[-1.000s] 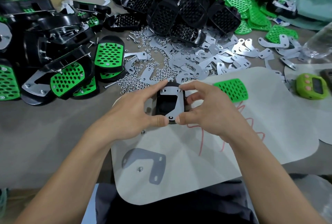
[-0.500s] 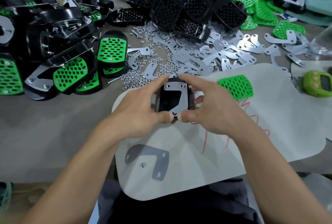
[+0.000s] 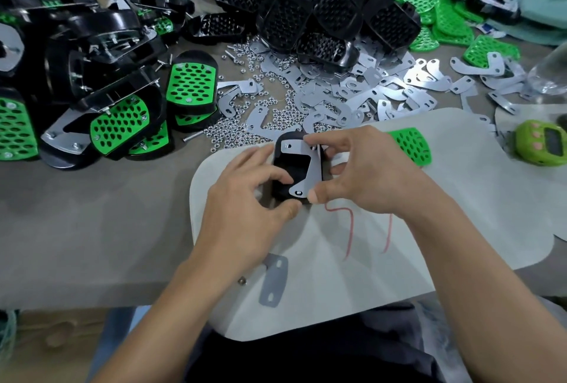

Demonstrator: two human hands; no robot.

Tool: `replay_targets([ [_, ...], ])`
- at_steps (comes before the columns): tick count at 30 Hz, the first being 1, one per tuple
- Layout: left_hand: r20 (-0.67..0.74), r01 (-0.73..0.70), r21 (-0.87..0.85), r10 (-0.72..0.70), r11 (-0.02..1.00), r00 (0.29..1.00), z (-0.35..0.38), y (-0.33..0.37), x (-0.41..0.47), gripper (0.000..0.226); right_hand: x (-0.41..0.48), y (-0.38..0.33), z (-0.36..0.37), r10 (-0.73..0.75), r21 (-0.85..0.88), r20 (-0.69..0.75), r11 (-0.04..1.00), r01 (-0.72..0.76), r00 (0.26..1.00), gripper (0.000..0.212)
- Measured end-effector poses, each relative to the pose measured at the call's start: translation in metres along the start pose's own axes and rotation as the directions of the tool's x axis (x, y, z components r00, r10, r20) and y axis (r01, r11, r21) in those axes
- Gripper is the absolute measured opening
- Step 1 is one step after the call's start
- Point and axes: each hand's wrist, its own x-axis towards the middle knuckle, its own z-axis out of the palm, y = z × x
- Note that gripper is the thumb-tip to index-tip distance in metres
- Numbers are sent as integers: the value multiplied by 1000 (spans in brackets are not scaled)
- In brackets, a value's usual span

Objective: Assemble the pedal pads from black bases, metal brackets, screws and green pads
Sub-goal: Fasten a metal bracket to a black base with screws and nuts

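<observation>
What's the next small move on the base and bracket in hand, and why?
Probably press the top end of the metal bracket down onto the black base. The right hand would push while the left hand steadies the base. A screw already shows in the bracket's lower hole, but the upper-left slot looks empty, so the top end seems not yet fixed.

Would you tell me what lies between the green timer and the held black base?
Head view: the right hand, then a loose green pad on the white mat.

Spare bracket half beneath left forearm
</observation>
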Motion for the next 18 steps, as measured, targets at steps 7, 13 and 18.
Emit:
replay_targets([
  [7,-10,43,-46,-44,998,999,4,8,5,42,-2,3,-3,4,-2,-17,1000,-4,1000,87],
  [13,-48,111,-43,-113,993,992,10,9,0,36,-5,-4,0,-77,-245,-77,968,56,994,91],
  [18,10,67,24,-67,997,998,5,7,11,30,-19,-22,7,-294,-403,-25,877,260,955,60],
])
